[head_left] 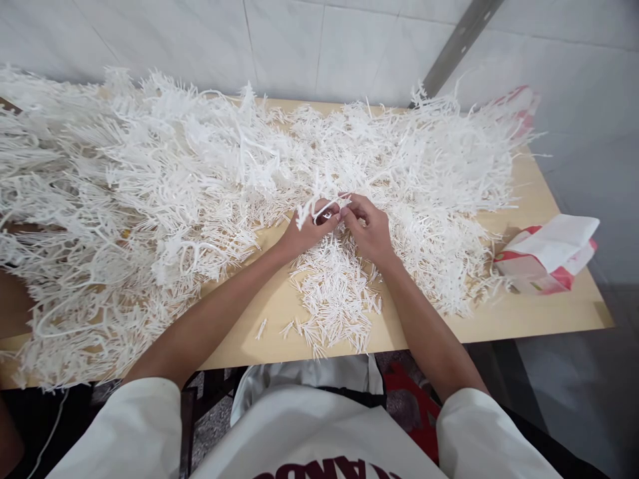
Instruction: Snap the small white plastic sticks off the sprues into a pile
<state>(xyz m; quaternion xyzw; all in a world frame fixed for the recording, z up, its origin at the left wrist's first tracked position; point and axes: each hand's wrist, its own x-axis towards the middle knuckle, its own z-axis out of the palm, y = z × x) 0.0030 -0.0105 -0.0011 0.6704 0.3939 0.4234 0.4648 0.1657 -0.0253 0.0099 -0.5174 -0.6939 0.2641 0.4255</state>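
Note:
My left hand (310, 229) is closed around a thin white branched plastic piece (305, 211) that sticks out above its fingers. Right beside it, fingertips almost touching, my right hand (368, 229) pinches the same piece, or a twig of it; the exact contact is hidden by the fingers. Below both hands lies a pile of small loose white sticks (337, 299), spread toward the table's front edge. Big tangled heaps of similar white branched plastic (200, 153) surround the hands on the left, behind and on the right.
The pale wooden table (539, 199) stands against a tiled wall (349, 46), with a metal bar (462, 46) slanting down it. A red and white tissue pack (546, 256) lies near the right end. Another pink and white wrapper (524, 110) is partly behind the right heap.

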